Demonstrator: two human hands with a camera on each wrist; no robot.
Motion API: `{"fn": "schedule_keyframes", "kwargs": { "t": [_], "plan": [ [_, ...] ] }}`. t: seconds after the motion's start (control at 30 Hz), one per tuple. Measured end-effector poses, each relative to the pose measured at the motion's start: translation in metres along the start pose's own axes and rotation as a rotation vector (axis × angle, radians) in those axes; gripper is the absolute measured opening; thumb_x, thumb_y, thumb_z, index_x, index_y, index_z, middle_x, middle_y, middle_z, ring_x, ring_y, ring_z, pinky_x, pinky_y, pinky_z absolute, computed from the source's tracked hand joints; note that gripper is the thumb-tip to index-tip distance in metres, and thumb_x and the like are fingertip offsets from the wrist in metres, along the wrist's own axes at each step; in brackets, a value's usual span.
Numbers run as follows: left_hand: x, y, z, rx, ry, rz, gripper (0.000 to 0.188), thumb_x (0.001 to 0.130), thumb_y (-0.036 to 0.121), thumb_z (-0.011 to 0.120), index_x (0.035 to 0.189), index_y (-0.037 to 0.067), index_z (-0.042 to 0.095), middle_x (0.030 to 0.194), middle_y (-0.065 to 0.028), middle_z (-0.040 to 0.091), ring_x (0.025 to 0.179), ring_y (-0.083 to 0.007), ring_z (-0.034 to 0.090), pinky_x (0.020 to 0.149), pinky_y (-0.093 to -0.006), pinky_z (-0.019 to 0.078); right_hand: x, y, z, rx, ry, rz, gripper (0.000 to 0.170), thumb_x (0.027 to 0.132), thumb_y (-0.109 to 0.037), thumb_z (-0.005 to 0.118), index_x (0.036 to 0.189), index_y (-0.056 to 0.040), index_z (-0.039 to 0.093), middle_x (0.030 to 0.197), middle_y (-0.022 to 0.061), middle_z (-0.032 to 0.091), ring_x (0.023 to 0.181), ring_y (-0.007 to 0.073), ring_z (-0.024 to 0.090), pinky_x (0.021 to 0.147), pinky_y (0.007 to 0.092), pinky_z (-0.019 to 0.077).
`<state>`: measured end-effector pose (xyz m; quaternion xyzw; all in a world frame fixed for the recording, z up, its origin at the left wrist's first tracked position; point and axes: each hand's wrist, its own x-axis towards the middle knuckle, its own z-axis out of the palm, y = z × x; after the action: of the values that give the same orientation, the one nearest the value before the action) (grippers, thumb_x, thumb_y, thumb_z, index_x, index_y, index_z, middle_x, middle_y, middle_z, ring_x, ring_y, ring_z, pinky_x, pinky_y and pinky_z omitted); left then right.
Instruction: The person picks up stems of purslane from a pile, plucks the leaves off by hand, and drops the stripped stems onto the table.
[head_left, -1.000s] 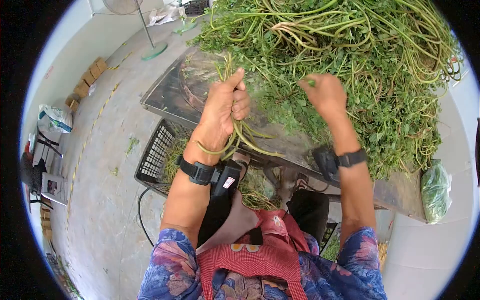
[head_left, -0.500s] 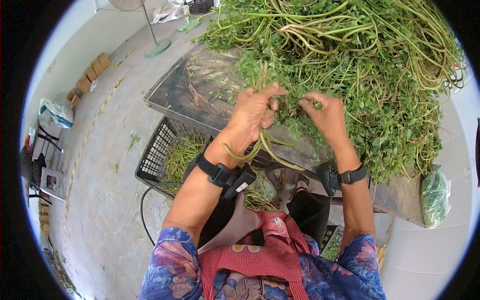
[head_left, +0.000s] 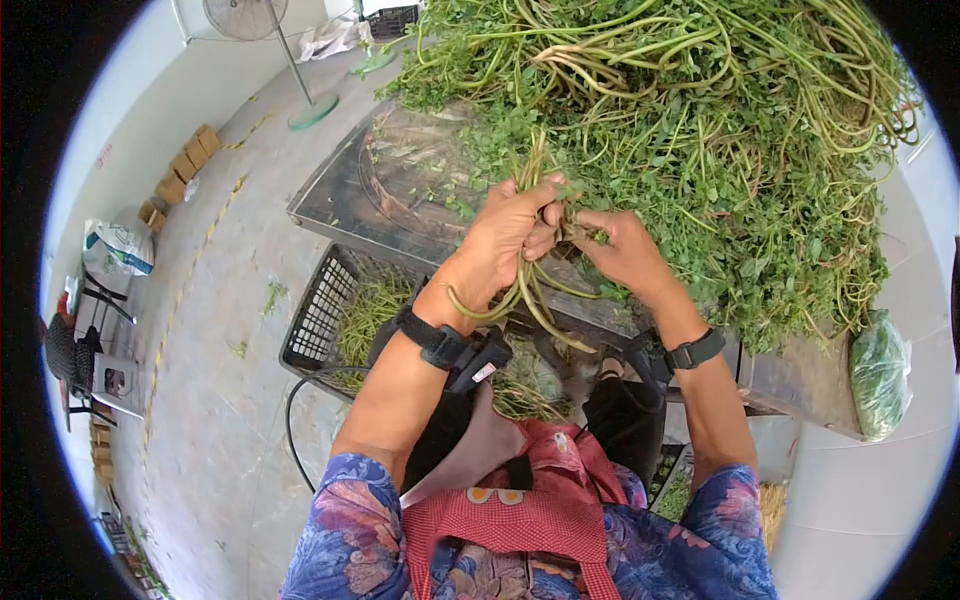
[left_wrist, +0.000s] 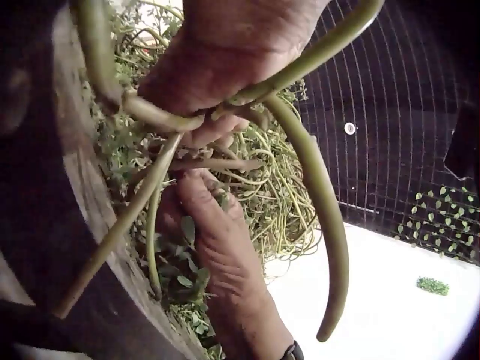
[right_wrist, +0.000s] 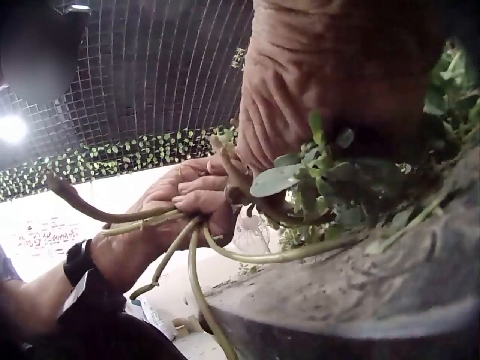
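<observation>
In the head view the left hand [head_left: 505, 235] grips a bundle of long green stems [head_left: 530, 300], whose thick ends hang below the fist over the table edge. Close beside it, the right hand [head_left: 625, 255] pinches a stem piece [head_left: 572, 228] with small leaves. The left wrist view shows the stems [left_wrist: 319, 202] fanning out under the left hand [left_wrist: 232, 52], with the right hand [left_wrist: 229, 262] just beyond. From the right wrist, the right hand [right_wrist: 322, 82] nearly meets the left hand's curled fingers [right_wrist: 206, 196]; leaves [right_wrist: 285, 178] stick out below it.
A large heap of leafy stems [head_left: 720, 190] covers much of the dark table [head_left: 340, 195]. Below its left edge is a black crate [head_left: 315, 310] holding stems. A bag of greens [head_left: 878, 380] sits at the table's right end; a fan [head_left: 312, 110] stands on the floor.
The left hand has moved right with its bundle, towards the heap. The right hand has come down and left from the heap, and the two hands are now close together.
</observation>
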<state>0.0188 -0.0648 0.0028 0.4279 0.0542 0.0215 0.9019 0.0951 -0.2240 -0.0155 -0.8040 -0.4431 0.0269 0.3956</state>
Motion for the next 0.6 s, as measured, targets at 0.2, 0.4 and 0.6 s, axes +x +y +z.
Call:
{"fn": "schedule_keyframes", "kwargs": {
  "t": [0.2, 0.4, 0.6],
  "plan": [
    [-0.001, 0.008, -0.003, 0.0, 0.039, 0.031, 0.015, 0.091, 0.015, 0.053, 0.092, 0.001, 0.057, 0.057, -0.0004, 0.049, 0.034, -0.0049, 0.031, 0.029, -0.019, 0.0251, -0.006, -0.017, -0.004, -0.133, -0.089, 0.004, 0.022, 0.077, -0.019, 0.065, 0.096, -0.0089, 0.065, 0.08, 0.0146, 0.065, 0.073, 0.0331, 0.062, 0.064, 0.0388, 0.0483],
    [-0.013, 0.004, -0.001, 0.008, -0.08, -0.007, 0.018, 0.089, 0.018, 0.056, 0.082, 0.001, 0.058, 0.055, 0.0016, 0.046, 0.035, -0.004, 0.032, 0.03, -0.0188, 0.0255, 0.004, 0.025, -0.017, -0.702, 0.062, -0.037, 0.026, 0.075, -0.013, 0.063, 0.101, -0.0137, 0.064, 0.088, 0.0128, 0.064, 0.079, 0.0316, 0.062, 0.068, 0.041, 0.0506],
    [-0.015, 0.013, 0.001, 0.235, -0.119, -0.041, 0.022, 0.09, 0.02, 0.056, 0.082, 0.0, 0.058, 0.058, 0.0002, 0.048, 0.037, -0.0028, 0.033, 0.032, -0.0161, 0.0271, 0.006, 0.007, -0.045, -0.595, -0.006, 0.211, 0.026, 0.079, -0.013, 0.064, 0.105, -0.0153, 0.064, 0.082, 0.0145, 0.064, 0.076, 0.0325, 0.061, 0.068, 0.0386, 0.05]
  ]
}}
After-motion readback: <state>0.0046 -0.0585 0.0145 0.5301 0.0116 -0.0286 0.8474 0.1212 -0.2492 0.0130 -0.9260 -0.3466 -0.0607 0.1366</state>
